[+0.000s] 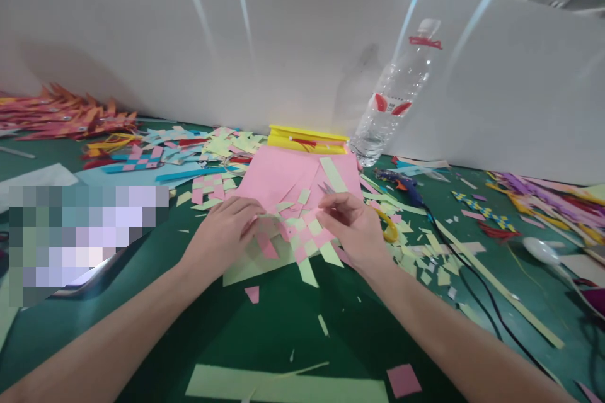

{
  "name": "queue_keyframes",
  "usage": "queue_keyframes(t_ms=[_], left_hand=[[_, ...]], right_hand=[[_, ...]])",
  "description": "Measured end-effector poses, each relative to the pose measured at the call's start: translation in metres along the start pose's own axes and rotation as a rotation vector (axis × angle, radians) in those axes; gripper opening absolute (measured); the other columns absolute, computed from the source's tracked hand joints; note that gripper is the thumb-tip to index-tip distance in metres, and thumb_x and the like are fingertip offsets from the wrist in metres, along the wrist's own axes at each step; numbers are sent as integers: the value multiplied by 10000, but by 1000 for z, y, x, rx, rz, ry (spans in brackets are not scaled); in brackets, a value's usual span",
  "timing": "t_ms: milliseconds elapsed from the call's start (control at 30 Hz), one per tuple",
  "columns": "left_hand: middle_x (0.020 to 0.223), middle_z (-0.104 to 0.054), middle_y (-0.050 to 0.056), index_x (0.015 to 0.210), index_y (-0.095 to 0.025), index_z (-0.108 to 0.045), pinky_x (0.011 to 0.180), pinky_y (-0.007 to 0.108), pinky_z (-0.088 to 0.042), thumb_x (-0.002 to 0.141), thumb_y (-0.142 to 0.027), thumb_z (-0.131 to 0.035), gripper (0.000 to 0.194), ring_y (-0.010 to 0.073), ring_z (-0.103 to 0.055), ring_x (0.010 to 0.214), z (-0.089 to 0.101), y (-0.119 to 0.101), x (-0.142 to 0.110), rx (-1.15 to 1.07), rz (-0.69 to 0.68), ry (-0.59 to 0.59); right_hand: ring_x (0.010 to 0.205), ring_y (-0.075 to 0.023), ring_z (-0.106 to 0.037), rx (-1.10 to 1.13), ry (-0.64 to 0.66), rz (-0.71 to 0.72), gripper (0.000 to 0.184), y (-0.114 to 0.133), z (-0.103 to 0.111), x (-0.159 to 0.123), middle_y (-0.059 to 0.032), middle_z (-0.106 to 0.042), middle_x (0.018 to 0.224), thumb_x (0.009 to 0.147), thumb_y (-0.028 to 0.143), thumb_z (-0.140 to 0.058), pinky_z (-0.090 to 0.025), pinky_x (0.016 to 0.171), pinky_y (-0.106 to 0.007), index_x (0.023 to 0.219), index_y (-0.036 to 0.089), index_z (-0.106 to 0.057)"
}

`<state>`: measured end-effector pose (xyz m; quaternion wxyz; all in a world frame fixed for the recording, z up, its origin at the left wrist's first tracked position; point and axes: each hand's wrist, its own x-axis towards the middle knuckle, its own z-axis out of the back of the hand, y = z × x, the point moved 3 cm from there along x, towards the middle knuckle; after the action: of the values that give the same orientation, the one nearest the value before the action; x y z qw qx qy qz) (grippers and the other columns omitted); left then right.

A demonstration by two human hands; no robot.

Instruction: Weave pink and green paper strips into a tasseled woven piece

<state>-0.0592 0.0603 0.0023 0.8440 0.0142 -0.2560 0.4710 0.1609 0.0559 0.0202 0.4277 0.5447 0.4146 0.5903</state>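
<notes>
A small weave of pink and pale green paper strips (307, 234) lies between my hands, its loose ends sticking out toward me. My left hand (229, 223) is at its left end, fingers curled down with the tips at the paper. On the other side, my right hand (352, 227) brings thumb and forefinger together at the weave's right edge. Behind that hand run scissors with a yellow handle (390, 227); their blade tips show past my fingers. Whether any finger holds them is hidden. Under the weave are a pale green sheet (241, 269) and pink sheets (278, 170).
A water bottle (390, 101) leans on the white partition, beside a yellow holder (307, 138). A glue gun (401, 184) trails its black cable rightward. Paper scraps (425, 258) litter the green table. A blurred-out device (85, 242) lies left; orange folded-paper pieces (66, 113) are heaped far left.
</notes>
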Motion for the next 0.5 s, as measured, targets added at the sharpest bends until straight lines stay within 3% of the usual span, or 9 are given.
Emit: queue_keyframes(t_ms=[133,500], left_hand=[[1111,-658,78,986,-175,-646,922,444,-444,933,-227,-372,284,258,-582,1040,-6,3,-2,-8,-7,33],[1103,-668,83,982,-189,-664,909,461,-437,896,-213,-383,294,264,-580,1024,-7,6,1,-17,30,132]], right_hand=[[687,-118,-548,-14,45,20,133,-11,-8,14,-1,-623,794,711,259,-697,-480,646,-279,816,206,-636],[662,-109,-530,-105,155,-32,168,-32,1,24,-2,-615,784,711,280,-684,-453,638,-275,832,176,-631]])
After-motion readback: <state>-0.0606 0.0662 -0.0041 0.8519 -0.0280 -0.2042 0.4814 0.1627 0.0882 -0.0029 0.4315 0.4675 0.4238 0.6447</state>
